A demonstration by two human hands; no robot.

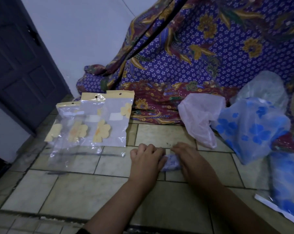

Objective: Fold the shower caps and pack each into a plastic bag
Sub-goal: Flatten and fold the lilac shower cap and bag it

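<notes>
Cap: shower cap (172, 163) pressed on floor, right of plastic bags (98, 122).
Hands: left hand (147, 157), right hand (185, 154) clamped on it (fingers curled).
Fold: air should be squeezed out first.

Your view is dim, with a cool bluish cast and no clear light source. Glare glints on the clear plastic bags (98, 122). The door (19, 68) bows with wide-angle distortion at the left edge. Your hands and the blue shower cap (251, 127) look softly blurred
</notes>
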